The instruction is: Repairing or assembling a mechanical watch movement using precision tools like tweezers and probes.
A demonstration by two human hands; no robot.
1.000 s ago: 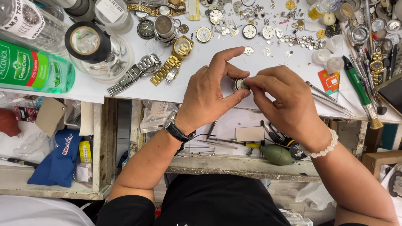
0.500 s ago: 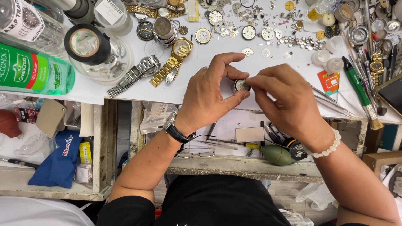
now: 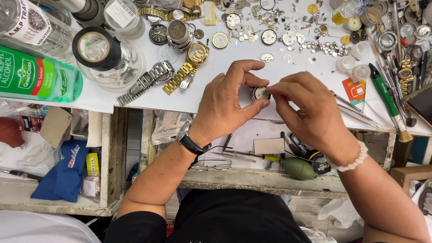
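Now the left hand (image 3: 225, 105) pinches a small round watch movement (image 3: 259, 93); right hand (image 3: 310, 112) fingertips close on it, possibly its crown.

Two hands working on a small round watch part over a crowded bench

The left hand (image 3: 225, 101) is pinching a small round watch part (image 3: 259, 93) between thumb and fingers, while the right hand (image 3: 310, 112) is pressing its fingertips (image 3: 272, 90) against the part's right edge. Just left of the grip, a gold watch (image 3: 189, 63) and a silver watch (image 3: 150, 78) are lying on the white bench top (image 3: 234, 54); beyond it, loose watch parts (image 3: 288, 38) are lying scattered. Below the grip, a green rubber blower (image 3: 297, 168) is resting in an open drawer (image 3: 261, 177).
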